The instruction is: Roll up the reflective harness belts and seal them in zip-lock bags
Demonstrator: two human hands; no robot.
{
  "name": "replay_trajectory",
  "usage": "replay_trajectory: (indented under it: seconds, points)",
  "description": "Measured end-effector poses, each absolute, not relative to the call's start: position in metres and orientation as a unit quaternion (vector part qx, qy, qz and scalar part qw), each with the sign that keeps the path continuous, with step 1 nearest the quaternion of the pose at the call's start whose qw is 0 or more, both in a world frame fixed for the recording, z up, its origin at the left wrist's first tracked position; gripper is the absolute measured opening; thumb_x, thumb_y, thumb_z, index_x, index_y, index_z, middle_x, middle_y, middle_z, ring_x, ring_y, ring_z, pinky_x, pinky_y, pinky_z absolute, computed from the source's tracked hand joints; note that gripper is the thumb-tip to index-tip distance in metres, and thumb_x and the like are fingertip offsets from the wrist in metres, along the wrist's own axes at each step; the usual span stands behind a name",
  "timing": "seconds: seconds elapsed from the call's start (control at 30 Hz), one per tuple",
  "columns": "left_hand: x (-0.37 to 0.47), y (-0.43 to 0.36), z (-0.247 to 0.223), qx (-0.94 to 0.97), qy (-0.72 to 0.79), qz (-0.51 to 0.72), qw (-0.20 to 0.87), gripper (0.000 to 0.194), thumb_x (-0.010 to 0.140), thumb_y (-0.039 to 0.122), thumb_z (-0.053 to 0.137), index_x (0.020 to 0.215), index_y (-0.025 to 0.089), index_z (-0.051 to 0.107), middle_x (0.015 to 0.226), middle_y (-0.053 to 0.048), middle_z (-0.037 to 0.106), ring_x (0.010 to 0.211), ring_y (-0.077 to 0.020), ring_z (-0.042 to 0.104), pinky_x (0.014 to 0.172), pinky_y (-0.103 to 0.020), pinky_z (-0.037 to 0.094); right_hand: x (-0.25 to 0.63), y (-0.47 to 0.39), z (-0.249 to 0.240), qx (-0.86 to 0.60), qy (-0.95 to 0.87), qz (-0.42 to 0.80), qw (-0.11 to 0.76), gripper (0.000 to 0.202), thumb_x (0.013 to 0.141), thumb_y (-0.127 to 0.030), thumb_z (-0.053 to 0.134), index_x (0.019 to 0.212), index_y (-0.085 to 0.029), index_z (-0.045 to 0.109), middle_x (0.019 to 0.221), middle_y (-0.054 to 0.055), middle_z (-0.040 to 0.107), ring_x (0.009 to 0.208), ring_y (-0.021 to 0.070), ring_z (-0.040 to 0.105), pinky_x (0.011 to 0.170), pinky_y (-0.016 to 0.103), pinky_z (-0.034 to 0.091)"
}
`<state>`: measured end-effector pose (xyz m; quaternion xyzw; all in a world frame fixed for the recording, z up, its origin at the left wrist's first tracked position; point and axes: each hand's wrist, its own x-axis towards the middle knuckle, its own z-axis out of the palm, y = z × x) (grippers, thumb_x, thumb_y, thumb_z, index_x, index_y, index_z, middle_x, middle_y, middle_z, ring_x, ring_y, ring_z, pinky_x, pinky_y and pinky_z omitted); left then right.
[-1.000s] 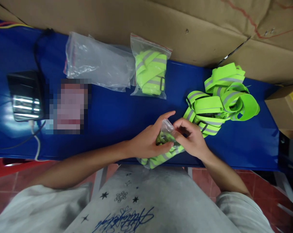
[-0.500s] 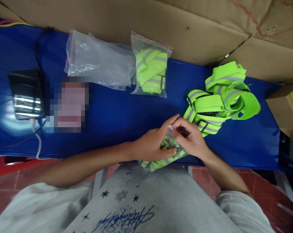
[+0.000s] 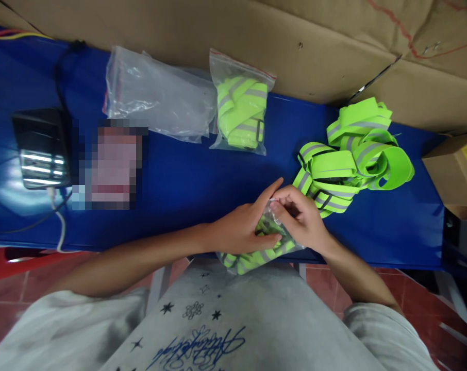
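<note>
One loose heap of reflective straps [image 3: 334, 166] lies just beyond your right hand [image 3: 305, 220]. Your left hand [image 3: 237, 229] holds the filled clear bag [image 3: 244, 262] beneath its palm, the right pinching its edge [image 3: 271, 205]. Likely the closing step; next calls for even pressure along that edge.

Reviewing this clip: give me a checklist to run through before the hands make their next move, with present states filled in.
1. Left hand steadying the held bag: ok, thumb lies across it.
2. Right hand on the bag's top edge: ok, thumb and finger pinch there.
3. Neon straps inside the held bag: ok, seen through the clear plastic.
4. Held bag sealed along its full opening: cannot tell, fingers cover it.
5. Held bag wholly over the blue table: not ok, it appears to overhang the near edge.
6. Loose straps outside the bag: ok, piled beyond the right hand.
</note>
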<state>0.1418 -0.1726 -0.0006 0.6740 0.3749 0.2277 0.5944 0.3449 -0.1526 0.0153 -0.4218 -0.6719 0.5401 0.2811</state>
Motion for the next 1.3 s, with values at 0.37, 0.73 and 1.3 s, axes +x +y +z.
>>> replay_trajectory:
  seconds: [0.37, 0.73, 1.3]
  points:
    - [0.126, -0.150, 0.013, 0.609, 0.392, 0.264, 0.637, 0.036, 0.102, 0.051, 0.060, 0.113, 0.018, 0.070, 0.085, 0.000, 0.068, 0.068, -0.0109, 0.055, 0.059, -0.021, 0.040, 0.353, -0.150, 0.016, -0.420, -0.765, 0.338, 0.352, 0.018, 0.104, -0.022, 0.060, 0.121, -0.025, 0.065, 0.087, 0.000, 0.071, 0.069, 0.0121, 0.064, 0.065, 0.026, 0.051]
    - [0.109, -0.141, 0.010, 0.533, 0.533, 0.563, 0.337, 0.034, 0.106, 0.050, 0.055, 0.114, 0.021, 0.071, 0.112, -0.005, 0.075, 0.104, -0.0182, 0.069, 0.099, -0.031, 0.054, 0.359, -0.142, 0.009, -0.445, -0.722, 0.364, 0.384, 0.080, 0.091, -0.039, 0.081, 0.158, -0.029, 0.039, 0.146, 0.016, 0.062, 0.098, 0.0216, 0.072, 0.078, 0.037, 0.063]
    - [0.017, -0.098, 0.063, 0.681, 0.620, 0.386, 0.058, 0.030, 0.104, 0.034, 0.055, 0.127, 0.021, 0.070, 0.124, -0.010, 0.075, 0.115, -0.0267, 0.072, 0.105, -0.043, 0.056, 0.354, -0.122, 0.004, -0.448, -0.416, 0.660, 0.437, 0.033, 0.093, -0.052, 0.074, 0.108, -0.024, 0.065, 0.108, 0.007, 0.080, 0.096, 0.0207, 0.079, 0.081, 0.036, 0.067]
